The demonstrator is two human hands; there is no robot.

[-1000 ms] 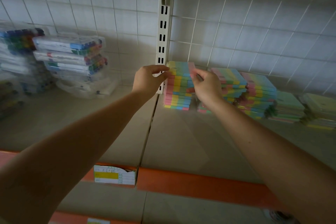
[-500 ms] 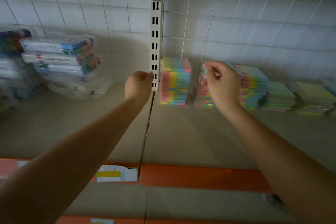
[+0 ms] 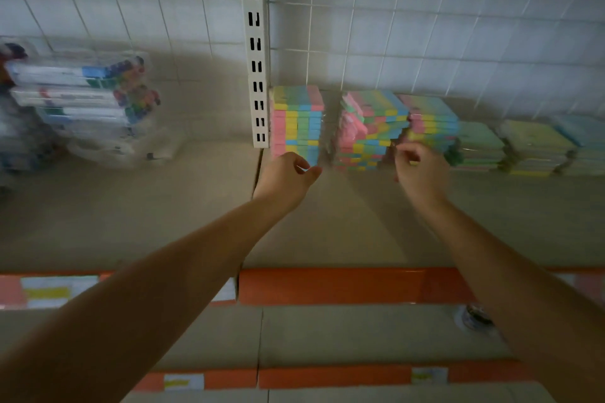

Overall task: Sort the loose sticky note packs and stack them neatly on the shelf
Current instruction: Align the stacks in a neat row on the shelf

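Observation:
Several stacks of wrapped multicoloured sticky note packs line the back of the beige shelf (image 3: 360, 222). The left stack (image 3: 298, 121) stands straight beside the white slotted upright. The second stack (image 3: 370, 131) is uneven, its packs shifted against each other. A third stack (image 3: 432, 121) stands right of it. My left hand (image 3: 288, 175) is at the foot of the left stack, fingers loosely curled and holding nothing. My right hand (image 3: 422, 170) is blurred, low between the second and third stacks, its curled fingertips at the third stack's front corner.
Lower stacks of green packs (image 3: 479, 144) and yellow packs (image 3: 537, 147) continue to the right. Bagged marker sets (image 3: 82, 101) are piled at the left of the shelf. The white upright (image 3: 258, 75) rises at the back. An orange price rail (image 3: 327, 285) edges the shelf front.
Both hands have come down from the tops of the stacks to their bases. The right hand let go of the second stack's top and shifted right. The view has moved closer.

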